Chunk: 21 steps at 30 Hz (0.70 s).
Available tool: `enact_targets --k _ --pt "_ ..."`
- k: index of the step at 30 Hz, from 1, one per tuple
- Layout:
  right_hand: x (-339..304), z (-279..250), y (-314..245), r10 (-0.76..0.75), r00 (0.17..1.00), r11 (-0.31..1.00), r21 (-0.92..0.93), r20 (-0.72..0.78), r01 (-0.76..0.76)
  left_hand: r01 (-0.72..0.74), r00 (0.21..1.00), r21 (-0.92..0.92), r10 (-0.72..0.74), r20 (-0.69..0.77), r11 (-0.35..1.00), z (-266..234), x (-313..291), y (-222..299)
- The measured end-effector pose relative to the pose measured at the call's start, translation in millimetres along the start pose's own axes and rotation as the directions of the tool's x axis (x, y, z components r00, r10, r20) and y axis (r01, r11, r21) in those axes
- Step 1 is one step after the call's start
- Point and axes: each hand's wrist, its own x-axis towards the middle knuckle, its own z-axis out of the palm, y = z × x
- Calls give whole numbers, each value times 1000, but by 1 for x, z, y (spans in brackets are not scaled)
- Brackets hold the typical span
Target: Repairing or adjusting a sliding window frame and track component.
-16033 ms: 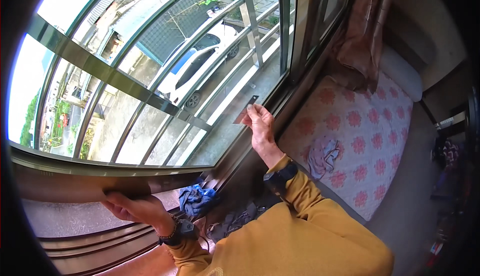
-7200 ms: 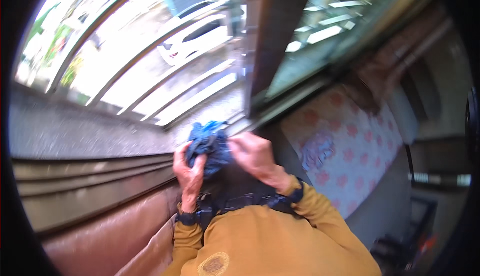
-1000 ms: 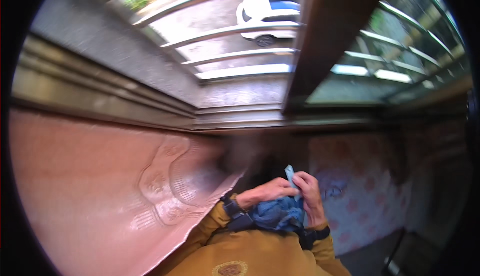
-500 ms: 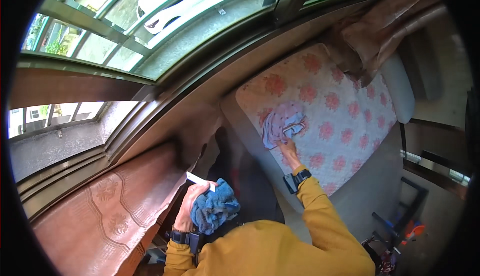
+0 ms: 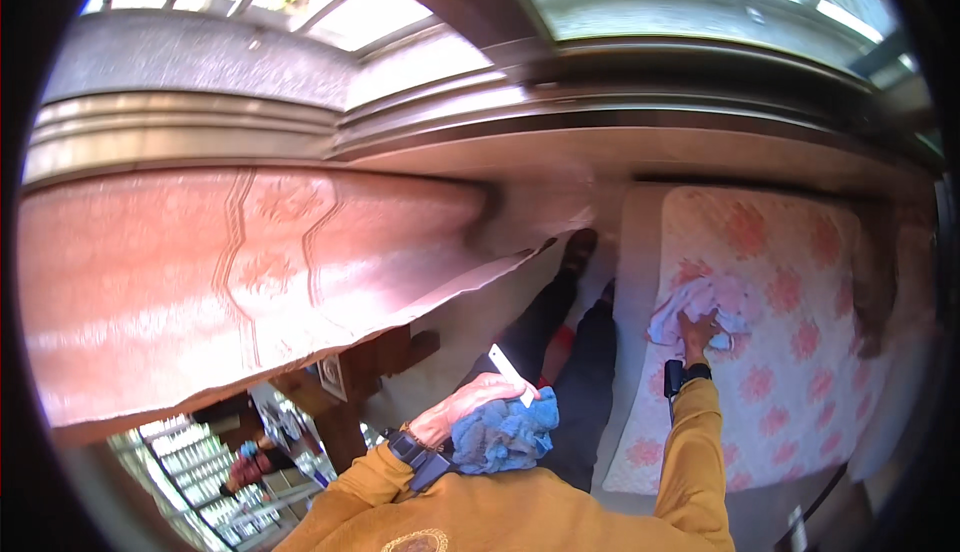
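Observation:
My left hand [image 5: 470, 394] is closed around a crumpled blue cloth [image 5: 505, 436] in front of my body. A flat white strip with a small hole near its tip [image 5: 510, 370] sticks out from the same grip. To the right, my right hand [image 5: 698, 336] grips a bunched pale pink and lilac cloth [image 5: 725, 300]. That cloth lies on a white cover with red flowers [image 5: 770, 382], spread over a low padded seat. The fingertips of my right hand are partly sunk in the folds.
At the left, a brown patterned sheet [image 5: 200, 282] drapes over something, with wooden furniture [image 5: 345, 412] below it. A barred window [image 5: 640, 27] and its sill run along the far side. My legs [image 5: 580, 352] stand between sheet and seat. Another person's arm [image 5: 250, 467] shows at lower left.
My view has swung left, so the seat and pink cloth now appear farther right and more of the brown sheet shows. Both hands keep hold of their cloths.

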Motion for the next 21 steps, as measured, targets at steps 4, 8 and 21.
enact_targets --k 4,8,21 --pt "31 5 9 -66 997 997 47 -51 68 25 998 -150 -33 -48 988 -1 -2 -8" --pt "30 -9 -47 -127 943 915 404 306 -8 -78 993 -259 51 -111 963 -4 -6 -22" --pt "-61 -73 -213 -453 242 524 36 858 851 -518 851 -656 413 -326 549 43 -33 -45"
